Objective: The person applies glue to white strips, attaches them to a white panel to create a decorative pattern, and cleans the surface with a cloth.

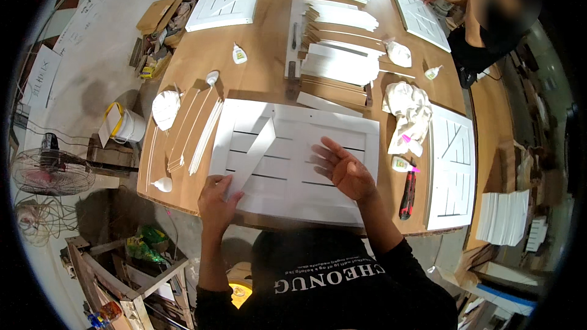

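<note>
A white door-like panel [293,192] with dark grooves lies flat on the table in front of me. Over its left half a white pointed-end strip [255,151] runs at a slant. My left hand [218,201] pinches the strip's lower end between thumb and fingers, at the panel's near left corner. Above the right half of the panel, my right hand [348,174] is raised with its fingers spread, holding nothing. Beside the panel on the right lie a glue bottle [400,164], another with a pink tip [413,145], and a red and black handled tool [406,197].
Stacked white and brown strips [339,64] lie beyond the panel; thin strips [206,136] lie left. A crumpled cloth [406,110] and a second grooved panel [451,168] are at right. A co-worker [489,18] is at the far right. A fan [54,172] stands left.
</note>
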The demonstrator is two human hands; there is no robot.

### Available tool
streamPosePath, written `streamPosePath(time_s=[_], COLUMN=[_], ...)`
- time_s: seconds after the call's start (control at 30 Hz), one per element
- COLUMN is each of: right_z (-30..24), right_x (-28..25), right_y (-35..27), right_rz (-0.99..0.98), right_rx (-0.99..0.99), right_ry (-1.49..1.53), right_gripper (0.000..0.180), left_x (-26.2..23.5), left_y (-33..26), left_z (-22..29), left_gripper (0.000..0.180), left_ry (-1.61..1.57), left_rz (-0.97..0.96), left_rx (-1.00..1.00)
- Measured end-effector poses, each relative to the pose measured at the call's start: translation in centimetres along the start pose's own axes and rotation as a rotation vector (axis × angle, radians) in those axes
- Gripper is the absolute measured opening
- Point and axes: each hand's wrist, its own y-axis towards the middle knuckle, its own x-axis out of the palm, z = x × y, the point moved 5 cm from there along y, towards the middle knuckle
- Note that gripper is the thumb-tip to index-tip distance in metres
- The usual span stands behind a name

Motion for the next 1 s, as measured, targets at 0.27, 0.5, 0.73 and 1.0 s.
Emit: streamPosePath(time_s=[0.27, 0.5, 0.73, 1.0], right_z=[-0.6, -0.5, -0.5, -0.2], right_x=[-1.1, -1.3, -1.8, -2.1], right_y=[-0.9, -1.4, -1.3, -1.3], right_rz=[0.034, 0.060, 0.061, 0.065], right_rx=[-0.025, -0.037, -0.038, -0.030], right_ry=[-0.060, -0.039, -0.058, -0.069], right_gripper=[0.077, 0.077, 0.075, 0.075], left_x=[1.1, 1.8, 2.0, 1.8], left_y=[2.2, 3.5, 4.3, 4.8], left_z=[2.2, 2.1, 2.0, 2.3], left_gripper=[0.044, 0.045, 0.043, 0.043], left_ry=[0.297, 0.344, 0.323, 0.316], left_rz=[-0.104, -0.168, -0.169, -0.169], left_rx=[0.140, 0.183, 0.181, 0.205])
